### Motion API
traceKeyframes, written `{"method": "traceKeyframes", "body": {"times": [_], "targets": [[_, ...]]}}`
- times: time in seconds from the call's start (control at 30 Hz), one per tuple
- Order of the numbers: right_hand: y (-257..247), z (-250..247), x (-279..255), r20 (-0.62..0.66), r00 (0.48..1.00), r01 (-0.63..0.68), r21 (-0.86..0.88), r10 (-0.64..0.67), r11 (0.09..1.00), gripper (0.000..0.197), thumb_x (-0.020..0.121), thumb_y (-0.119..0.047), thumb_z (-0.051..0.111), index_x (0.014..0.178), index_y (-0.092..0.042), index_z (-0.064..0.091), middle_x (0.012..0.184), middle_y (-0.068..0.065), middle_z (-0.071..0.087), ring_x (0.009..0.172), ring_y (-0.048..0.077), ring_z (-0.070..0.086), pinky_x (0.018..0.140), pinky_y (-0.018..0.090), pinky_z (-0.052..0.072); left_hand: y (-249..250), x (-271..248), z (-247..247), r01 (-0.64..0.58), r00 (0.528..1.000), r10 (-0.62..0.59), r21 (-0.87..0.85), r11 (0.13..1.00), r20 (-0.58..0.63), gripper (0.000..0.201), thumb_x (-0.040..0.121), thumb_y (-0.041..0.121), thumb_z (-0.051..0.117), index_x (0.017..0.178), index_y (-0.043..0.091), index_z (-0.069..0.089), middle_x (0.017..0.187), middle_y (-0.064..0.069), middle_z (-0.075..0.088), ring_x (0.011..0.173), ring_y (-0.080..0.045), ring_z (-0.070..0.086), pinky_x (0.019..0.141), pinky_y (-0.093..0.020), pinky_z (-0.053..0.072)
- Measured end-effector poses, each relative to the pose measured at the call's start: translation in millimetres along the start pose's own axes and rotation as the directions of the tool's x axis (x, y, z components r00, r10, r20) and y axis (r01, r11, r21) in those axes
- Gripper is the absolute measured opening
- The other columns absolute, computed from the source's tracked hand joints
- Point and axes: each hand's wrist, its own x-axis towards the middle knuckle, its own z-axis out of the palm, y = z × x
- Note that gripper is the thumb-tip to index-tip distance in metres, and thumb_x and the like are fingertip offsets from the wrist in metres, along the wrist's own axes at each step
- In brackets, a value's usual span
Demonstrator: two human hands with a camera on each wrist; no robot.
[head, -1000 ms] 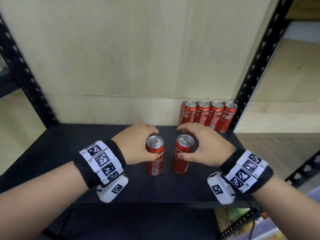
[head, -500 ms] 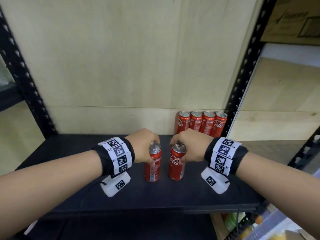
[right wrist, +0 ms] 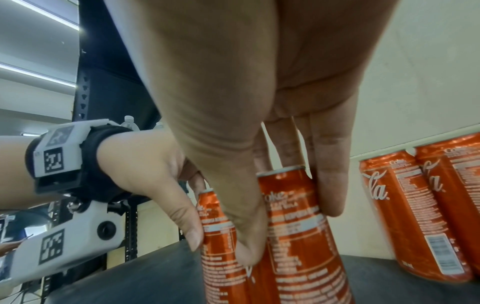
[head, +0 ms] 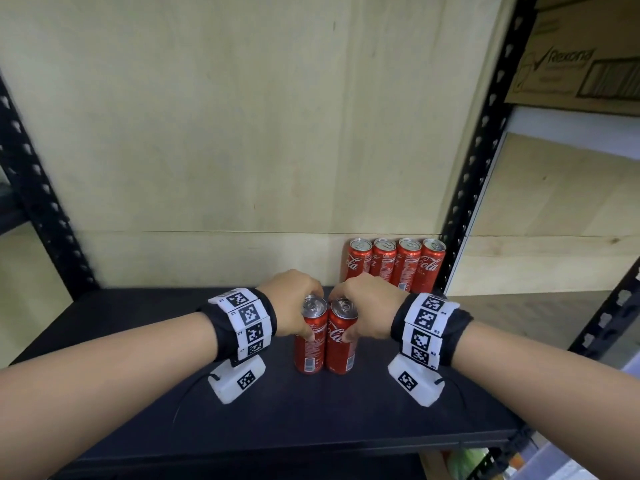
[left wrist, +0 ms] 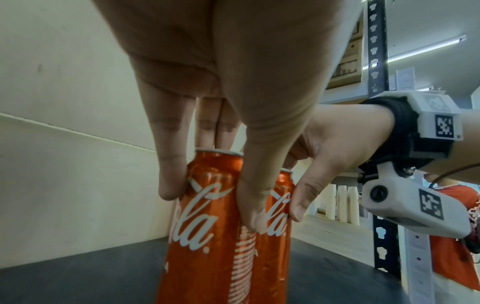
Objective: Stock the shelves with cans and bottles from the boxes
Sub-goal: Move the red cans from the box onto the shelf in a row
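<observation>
Two red cola cans stand upright side by side on the black shelf (head: 138,375), their sides touching. My left hand (head: 304,313) grips the left can (head: 309,344) near its top, thumb in front and fingers behind; the left wrist view shows the same left hand (left wrist: 210,205) on that left can (left wrist: 202,246). My right hand (head: 341,315) grips the right can (head: 341,348) the same way, and in the right wrist view the right hand (right wrist: 291,230) has thumb and fingers round the right can (right wrist: 298,246). The far sides of both cans are hidden by the fingers.
A row of several red cans (head: 394,265) stands against the wooden back wall (head: 242,133) at the shelf's back right, beside the black upright post (head: 481,168). A cardboard box (head: 581,57) sits on the neighbouring rack's upper shelf. Bare shelf lies left of the hands.
Both hands have brought their cans together: a gap lay between them a second ago and now they touch. The hands have closed down over the can tops, and the view has tilted up.
</observation>
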Motion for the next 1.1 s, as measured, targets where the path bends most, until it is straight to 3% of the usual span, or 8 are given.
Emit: {"method": "traceKeyframes", "body": {"times": [0.4, 0.53, 0.67, 0.83, 1.0, 1.1], "targets": [[25.4, -10.0, 57.4, -0.060, 0.995, -0.078, -0.020, 0.077, 0.997, 0.064, 0.073, -0.032, 0.089, 0.129, -0.016, 0.062, 0.120, 0.004, 0.067, 0.106, 0.023, 0.066, 0.088, 0.035, 0.057, -7.1, 56.1, -17.2, 0.051, 0.999, -0.050, 0.083, 0.995, -0.011, 0.067, 0.063, 0.032, 0.095, 0.122, 0.021, 0.064, 0.114, 0.001, 0.067, 0.099, -0.019, 0.065, 0.086, -0.037, 0.058], [32.7, -16.3, 73.4, -0.054, 0.996, -0.077, -0.017, 0.076, 0.997, 0.055, 0.074, -0.027, 0.088, 0.122, -0.013, 0.065, 0.115, 0.003, 0.069, 0.105, 0.023, 0.067, 0.086, 0.032, 0.055, -11.0, 72.9, -21.0, 0.068, 0.997, -0.065, 0.087, 0.994, -0.035, 0.067, 0.063, 0.031, 0.095, 0.122, 0.021, 0.064, 0.116, 0.000, 0.066, 0.101, -0.021, 0.065, 0.086, -0.036, 0.057], [37.6, -14.6, 85.7, -0.103, 0.991, -0.096, -0.046, 0.091, 0.994, 0.050, 0.077, -0.024, 0.086, 0.119, -0.010, 0.064, 0.115, 0.007, 0.068, 0.106, 0.026, 0.066, 0.089, 0.036, 0.055, -15.7, 85.8, -19.2, 0.076, 0.993, -0.064, 0.122, 0.990, -0.099, 0.057, 0.066, 0.031, 0.093, 0.115, 0.022, 0.065, 0.111, 0.001, 0.066, 0.098, -0.021, 0.065, 0.079, -0.032, 0.052], [45.7, -10.2, 96.8, -0.163, 0.983, -0.101, -0.060, 0.091, 0.993, 0.045, 0.076, -0.025, 0.084, 0.112, -0.012, 0.063, 0.110, 0.007, 0.068, 0.105, 0.027, 0.065, 0.089, 0.041, 0.055, -19.6, 95.7, -15.7, 0.061, 0.986, -0.038, 0.138, 0.989, -0.160, 0.047, 0.067, 0.027, 0.091, 0.107, 0.022, 0.066, 0.105, 0.002, 0.066, 0.098, -0.023, 0.065, 0.081, -0.032, 0.052], [50.7, -8.9, 105.8, -0.206, 0.974, -0.101, -0.027, 0.093, 0.995, 0.055, 0.072, -0.028, 0.085, 0.120, -0.021, 0.062, 0.115, 0.002, 0.069, 0.108, 0.024, 0.064, 0.091, 0.036, 0.053, -25.5, 106.3, -13.1, 0.050, 0.979, -0.026, 0.112, 0.992, -0.203, 0.046, 0.075, 0.019, 0.085, 0.116, 0.019, 0.063, 0.114, -0.002, 0.062, 0.106, -0.024, 0.062, 0.085, -0.031, 0.045], [52.9, -6.3, 113.0, -0.231, 0.969, -0.094, -0.030, 0.085, 0.995, 0.052, 0.073, -0.028, 0.083, 0.119, -0.024, 0.061, 0.114, 0.002, 0.069, 0.106, 0.025, 0.064, 0.090, 0.037, 0.053, -30.3, 112.1, -14.2, 0.071, 0.977, -0.046, 0.115, 0.991, -0.208, 0.047, 0.072, 0.023, 0.087, 0.113, 0.020, 0.064, 0.112, 0.000, 0.065, 0.104, -0.023, 0.063, 0.082, -0.028, 0.045]]}}
